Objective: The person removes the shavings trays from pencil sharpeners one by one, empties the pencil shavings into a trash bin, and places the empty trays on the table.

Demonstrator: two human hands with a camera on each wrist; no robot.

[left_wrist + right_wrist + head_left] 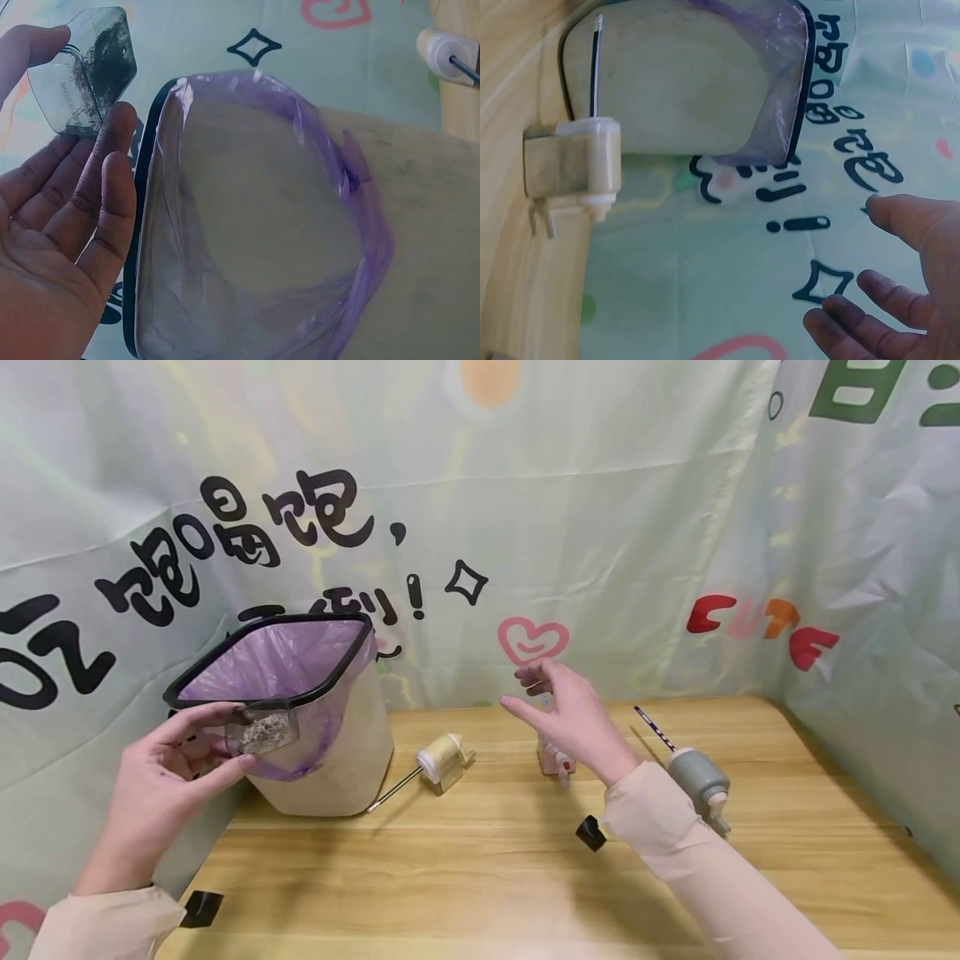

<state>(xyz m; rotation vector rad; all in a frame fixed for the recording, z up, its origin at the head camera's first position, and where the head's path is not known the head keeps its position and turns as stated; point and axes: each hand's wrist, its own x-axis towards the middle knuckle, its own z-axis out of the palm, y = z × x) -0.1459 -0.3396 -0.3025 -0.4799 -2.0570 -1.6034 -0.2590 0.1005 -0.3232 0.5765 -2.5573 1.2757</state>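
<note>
Between thumb and fingers, my left hand point(153, 781) pinches a clear plastic shavings drawer point(262, 732) in front of the bin's near rim. Grey pencil shavings lie inside the drawer, which looks tilted in the left wrist view point(94, 71). The white bin point(330, 793), lined with a purple bag point(273, 656), stands at the left with its black rim upward. My right hand point(570, 717) hangs in the air above the table, fingers spread and holding nothing. Behind and below it, a pink sharpener point(551, 760) is partly hidden.
Right of the bin sits a cream crank sharpener point(442, 762) with a pencil point(393, 790) in it. A grey crank sharpener point(697, 775) holds another pencil point(655, 728) at the right. Small black pieces point(591, 833) lie on the wooden table point(450, 893). A printed cloth hangs behind.
</note>
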